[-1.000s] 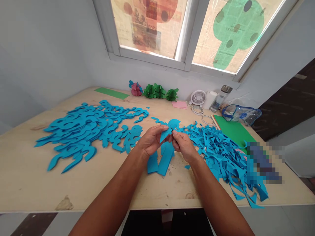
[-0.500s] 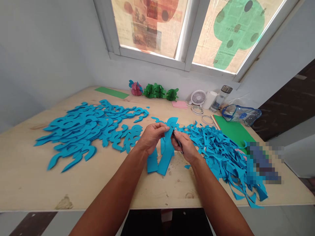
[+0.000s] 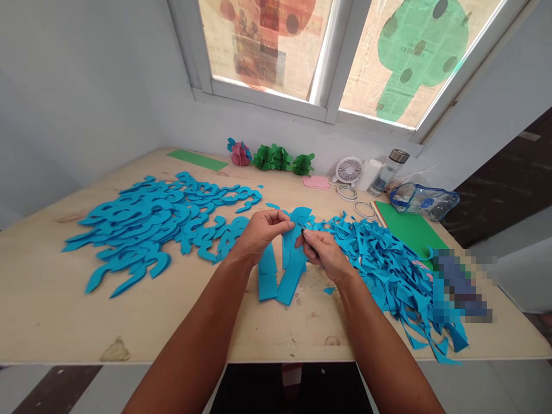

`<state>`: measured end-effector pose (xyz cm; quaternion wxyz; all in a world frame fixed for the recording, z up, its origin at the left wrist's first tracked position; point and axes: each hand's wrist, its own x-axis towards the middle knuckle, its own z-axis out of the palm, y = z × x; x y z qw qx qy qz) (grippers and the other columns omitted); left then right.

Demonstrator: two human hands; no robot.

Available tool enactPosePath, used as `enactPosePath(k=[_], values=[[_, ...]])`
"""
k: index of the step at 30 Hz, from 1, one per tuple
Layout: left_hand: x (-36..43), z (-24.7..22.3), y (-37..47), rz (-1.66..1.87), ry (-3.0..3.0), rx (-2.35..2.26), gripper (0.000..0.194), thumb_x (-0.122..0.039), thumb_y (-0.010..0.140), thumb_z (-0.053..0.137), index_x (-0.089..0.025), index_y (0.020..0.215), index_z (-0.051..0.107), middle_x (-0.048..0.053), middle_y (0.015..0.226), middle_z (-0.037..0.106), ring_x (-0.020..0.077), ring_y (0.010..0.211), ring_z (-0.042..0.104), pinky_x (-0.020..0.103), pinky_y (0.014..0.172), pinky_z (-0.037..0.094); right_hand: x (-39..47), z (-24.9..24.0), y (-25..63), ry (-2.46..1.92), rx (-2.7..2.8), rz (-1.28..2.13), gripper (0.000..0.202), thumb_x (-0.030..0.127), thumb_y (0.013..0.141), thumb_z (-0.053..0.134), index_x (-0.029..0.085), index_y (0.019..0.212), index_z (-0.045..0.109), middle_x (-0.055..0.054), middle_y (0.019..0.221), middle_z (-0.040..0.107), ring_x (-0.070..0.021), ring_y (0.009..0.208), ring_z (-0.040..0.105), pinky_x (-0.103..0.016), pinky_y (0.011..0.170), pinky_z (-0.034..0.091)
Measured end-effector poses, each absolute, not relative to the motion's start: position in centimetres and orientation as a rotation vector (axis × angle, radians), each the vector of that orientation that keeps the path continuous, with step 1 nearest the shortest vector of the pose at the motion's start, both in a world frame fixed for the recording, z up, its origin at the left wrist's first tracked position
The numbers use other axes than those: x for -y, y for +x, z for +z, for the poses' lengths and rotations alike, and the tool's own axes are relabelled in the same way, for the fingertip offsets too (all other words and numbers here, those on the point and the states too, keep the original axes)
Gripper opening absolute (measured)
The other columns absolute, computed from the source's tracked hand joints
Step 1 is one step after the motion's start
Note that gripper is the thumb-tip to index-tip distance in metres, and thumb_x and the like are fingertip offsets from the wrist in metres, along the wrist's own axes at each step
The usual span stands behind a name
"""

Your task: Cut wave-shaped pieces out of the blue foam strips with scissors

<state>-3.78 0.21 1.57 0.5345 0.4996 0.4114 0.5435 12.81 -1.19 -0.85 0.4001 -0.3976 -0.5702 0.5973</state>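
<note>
Left hand: the left hand (image 3: 264, 231) is nearly closed, thumb and fingers pinching the edge of a bright-blue paper piece with a rounded top (image 3: 302, 216), probably to steady it.
Right hand: the right hand (image 3: 322, 250) is curled round a small dark tool (image 3: 303, 231), apparently scissors, mostly hidden; whether the blades are apart, cannot tell. The tip sits close to the blue piece, a grip that looks meant for close control.
Blue piece: between the two hands, above the worktop (image 3: 185, 336).
Strips: flat, straight-edged blue paper strips (image 3: 290, 284) just below the hands, likely kept there for easy reach.
Wavy shapes: heap of curving blue paper cut-outs (image 3: 144, 221) left of the left hand, seemingly kept apart from the waste.
Scraps: loose pile of jagged blue paper offcuts (image 3: 379, 253) beside and beyond the right hand, presumably where trimmings gather.
Change, half a second: left hand's knuckles sit higher, baring more of the left strip; less of the tool's dark handle shows. Both heaps look unchanged.
</note>
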Motion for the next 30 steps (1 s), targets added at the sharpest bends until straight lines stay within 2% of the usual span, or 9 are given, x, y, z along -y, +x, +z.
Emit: enactPosePath(k=[7, 17, 30], values=[[-0.15, 1.77, -3.79, 1.281, 1.172, -1.000, 0.018, -0.026, 0.052, 0.079, -0.020, 0.048, 0.063, 0.000, 0.053, 0.055, 0.0141, 0.057, 0.045, 0.026, 0.056, 0.037, 1.14, -0.87, 12.97, -1.040, 1.480, 1.496, 0.050, 0.063, 0.081, 0.054, 0.016, 0.067, 0.062, 0.008, 0.042, 0.035, -0.0073, 0.040, 0.022, -0.025, 0.042, 0.015], [-0.59, 1.21, -3.91, 1.237, 1.169, -0.954, 0.017, -0.025, 0.055, 0.077, -0.019, 0.050, 0.063, -0.001, 0.054, 0.054, 0.0122, 0.056, 0.044, 0.025, 0.054, 0.036, 1.15, -1.04, 12.79, -1.034, 1.465, 1.473, 0.050, 0.064, 0.080, 0.055, 0.016, 0.067, 0.061, 0.007, 0.043, 0.035, -0.0075, 0.041, 0.023, -0.025, 0.042, 0.016], [-0.49, 1.08, -3.90, 1.134, 1.016, -0.844, 0.025, -0.029, 0.053, 0.082, -0.017, 0.052, 0.060, -0.002, 0.054, 0.053, 0.0120, 0.055, 0.048, 0.027, 0.056, 0.039, 1.12, -1.11, 12.77, -1.024, 1.492, 1.444, 0.050, 0.062, 0.082, 0.054, 0.016, 0.067, 0.060, 0.007, 0.043, 0.036, -0.0077, 0.042, 0.025, -0.026, 0.043, 0.016]])
